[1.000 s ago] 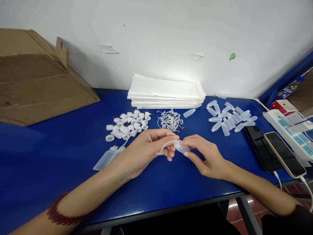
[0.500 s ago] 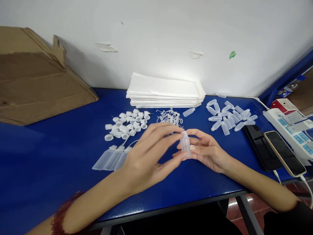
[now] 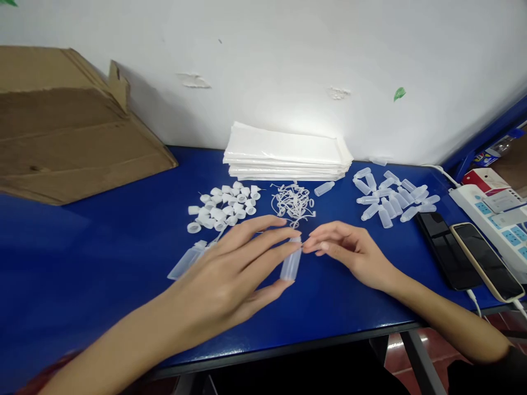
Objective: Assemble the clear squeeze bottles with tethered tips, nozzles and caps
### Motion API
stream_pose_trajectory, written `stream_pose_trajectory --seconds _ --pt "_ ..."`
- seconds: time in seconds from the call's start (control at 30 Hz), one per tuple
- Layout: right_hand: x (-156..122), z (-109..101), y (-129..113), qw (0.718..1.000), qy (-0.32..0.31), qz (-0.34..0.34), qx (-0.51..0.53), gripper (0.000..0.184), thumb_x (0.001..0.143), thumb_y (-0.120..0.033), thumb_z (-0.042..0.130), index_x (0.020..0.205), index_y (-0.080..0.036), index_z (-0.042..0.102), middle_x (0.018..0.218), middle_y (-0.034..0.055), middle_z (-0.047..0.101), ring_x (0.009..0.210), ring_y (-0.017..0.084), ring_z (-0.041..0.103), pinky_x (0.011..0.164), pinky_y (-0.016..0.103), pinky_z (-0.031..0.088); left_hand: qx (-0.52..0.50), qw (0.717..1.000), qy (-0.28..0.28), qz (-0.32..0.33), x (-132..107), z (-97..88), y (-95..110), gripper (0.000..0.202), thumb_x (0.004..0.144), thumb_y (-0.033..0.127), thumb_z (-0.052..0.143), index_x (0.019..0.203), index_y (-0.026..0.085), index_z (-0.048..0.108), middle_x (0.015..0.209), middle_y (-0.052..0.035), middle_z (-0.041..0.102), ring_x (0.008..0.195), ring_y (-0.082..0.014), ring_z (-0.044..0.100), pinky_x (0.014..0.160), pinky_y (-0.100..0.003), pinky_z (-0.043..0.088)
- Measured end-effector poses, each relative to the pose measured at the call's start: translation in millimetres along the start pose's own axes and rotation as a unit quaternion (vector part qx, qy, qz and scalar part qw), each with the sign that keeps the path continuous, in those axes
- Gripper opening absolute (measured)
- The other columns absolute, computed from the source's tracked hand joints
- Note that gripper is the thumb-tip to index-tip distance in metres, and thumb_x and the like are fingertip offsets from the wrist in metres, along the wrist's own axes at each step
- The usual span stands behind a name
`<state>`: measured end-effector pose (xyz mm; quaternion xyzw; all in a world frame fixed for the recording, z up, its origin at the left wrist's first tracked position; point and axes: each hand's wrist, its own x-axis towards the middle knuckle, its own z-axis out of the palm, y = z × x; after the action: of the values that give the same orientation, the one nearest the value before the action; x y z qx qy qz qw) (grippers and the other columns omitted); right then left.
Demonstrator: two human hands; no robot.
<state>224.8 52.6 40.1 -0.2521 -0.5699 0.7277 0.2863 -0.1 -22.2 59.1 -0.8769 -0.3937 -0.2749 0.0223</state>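
Note:
My left hand [image 3: 224,274] pinches a small translucent squeeze bottle [image 3: 291,263] between thumb and fingertips, its neck end up and slightly tilted. Just right of it, my right hand [image 3: 349,249] has its fingers loosely stretched toward the bottle and holds nothing that I can see. Beyond the hands lies a tangle of thin white straps with loops [image 3: 293,202]. White caps [image 3: 222,206], some with thin needle tips, are heaped to its left. Partly hidden behind my left hand, bottles with straps attached [image 3: 187,260] lie on the blue table [image 3: 325,307].
Loose bottles [image 3: 391,200] are scattered at the right, and a single bottle [image 3: 324,188] lies by the stack of white plastic bags [image 3: 288,151]. Cardboard [image 3: 78,131] leans at the left. Two phones [image 3: 447,249] and a power strip [image 3: 494,219] sit on the right.
My right hand has let go of the bottle and now sits apart from it. My left hand has carried the bottle left and slightly down. The camera view has shifted a little.

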Motion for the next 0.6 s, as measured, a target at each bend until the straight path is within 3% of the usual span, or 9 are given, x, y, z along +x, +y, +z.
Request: stream_pose_trajectory --seconds 0.13,0.27,0.6 --pt "2 -10 -12 0.995 0.09 -0.036 -0.03 0.009 0.086 -0.026 0.07 0.091 -0.019 0.068 0.083 0.0021 0.076 0.079 0.016 0.074 0.071 0.027 0.056 -0.009 0.995 -0.078 -0.065 -26 -15.6 -18 0.029 0.094 0.028 0.055 0.123 0.024 0.06 0.122 -0.0041 0.068 0.123 -0.0275 0.053 0.097 -0.043 0.051" --pt "4 -16 -18 0.99 0.138 -0.032 -0.002 0.007 0.082 -0.024 0.072 0.085 -0.018 0.068 0.078 0.0009 0.074 0.071 0.015 0.074 0.064 0.025 0.056 -0.022 0.988 -0.133 -0.078 -40 -20.0 -31 0.037 0.088 0.037 0.06 0.124 0.029 0.06 0.12 -0.0032 0.069 0.12 -0.0304 0.055 0.092 -0.044 0.054" --pt "2 -11 -14 0.991 0.126 -0.018 -0.037 0.007 0.084 -0.024 0.068 0.083 -0.017 0.068 0.079 0.0019 0.073 0.065 0.011 0.067 0.059 0.024 0.051 -0.017 0.981 -0.146 -0.124 -45 -6.6 -34 0.035 0.086 0.032 0.056 0.12 0.025 0.063 0.12 -0.0069 0.068 0.124 -0.0339 0.051 0.099 -0.05 0.048"
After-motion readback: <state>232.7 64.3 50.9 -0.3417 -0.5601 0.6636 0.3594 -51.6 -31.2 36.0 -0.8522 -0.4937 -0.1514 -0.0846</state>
